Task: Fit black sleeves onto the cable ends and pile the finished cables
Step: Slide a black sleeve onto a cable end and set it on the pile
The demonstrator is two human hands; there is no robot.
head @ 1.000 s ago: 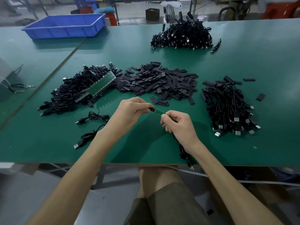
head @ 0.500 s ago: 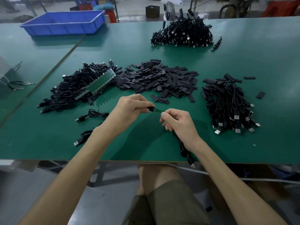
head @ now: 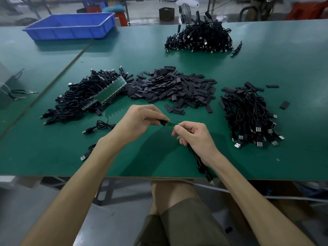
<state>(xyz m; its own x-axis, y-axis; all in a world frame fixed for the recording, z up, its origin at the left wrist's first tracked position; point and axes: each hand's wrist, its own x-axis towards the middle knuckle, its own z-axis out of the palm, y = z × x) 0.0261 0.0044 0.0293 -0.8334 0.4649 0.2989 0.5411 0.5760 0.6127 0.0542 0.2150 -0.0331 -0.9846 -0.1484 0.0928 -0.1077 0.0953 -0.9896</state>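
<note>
The left hand (head: 140,123) pinched a black sleeve (head: 162,122) between thumb and forefinger, its mouth facing 3 o'clock. Touching that mouth was a narrow green board (head: 171,124), pinched at its other end by the right hand (head: 193,137). That hand's lower fingers curled round the cable (head: 199,163), which ran from under the palm toward 6 o'clock, its plug hanging just past the table edge. Whether the board had entered the sleeve could not be told.

From the hands, the heap of loose sleeves (head: 174,87) lay at 12 o'clock. A tangle of cables with bare green boards (head: 88,98) lay at 10 o'clock, and the pile of sleeved cables (head: 248,114) lay at 3 o'clock, near but apart. Two loose cables (head: 99,126) lay at 9 and 8 o'clock. Bare surface ran beneath the hands to the near edge.

The green table (head: 53,157) carried another cable pile (head: 198,39) far off at 1 o'clock and a blue tray (head: 71,25) at 11 o'clock, with grey workshop floor beyond.
</note>
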